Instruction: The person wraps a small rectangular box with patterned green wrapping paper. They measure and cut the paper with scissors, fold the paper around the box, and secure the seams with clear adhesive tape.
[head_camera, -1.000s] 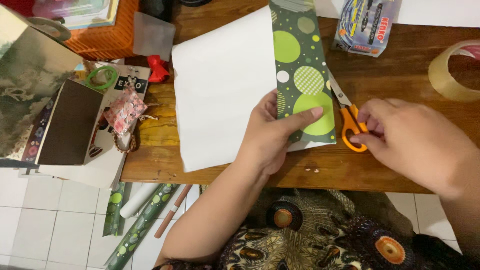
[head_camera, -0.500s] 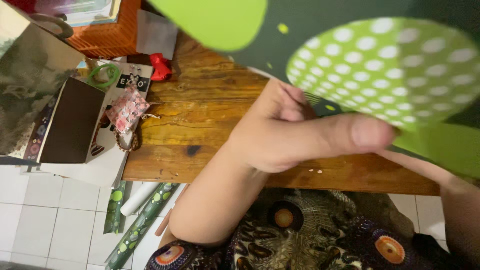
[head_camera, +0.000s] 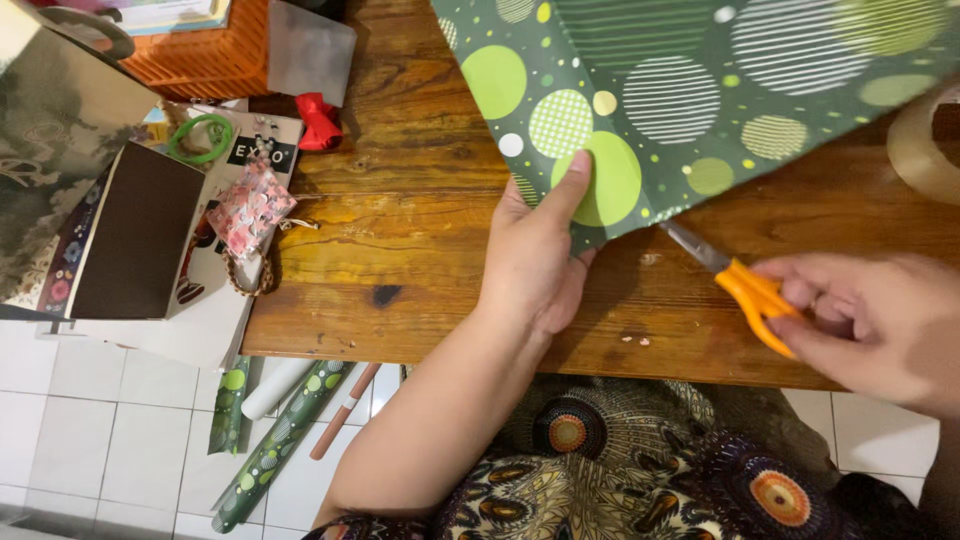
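Orange-handled scissors (head_camera: 735, 280) lie along a slant — blades aimed up-left, tips hidden under the green dotted wrapping paper (head_camera: 700, 90) over the wooden table (head_camera: 400, 230). Fingers of the right hand (head_camera: 880, 325) are clenched through the handles. At the paper's lower-left corner, the left hand (head_camera: 535, 255) pinches the sheet, thumb on top. At the right edge sits a clear tape roll (head_camera: 925, 145); left — a dark open box (head_camera: 135, 235).

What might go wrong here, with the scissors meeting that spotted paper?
The left hand pinches the green spotted wrapping paper close to where the orange-handled scissors held by the right hand enter its edge, so the fingers may be nicked. The sheet is held up off the wooden table by one corner, so it might sag and the cut could wander or tear.
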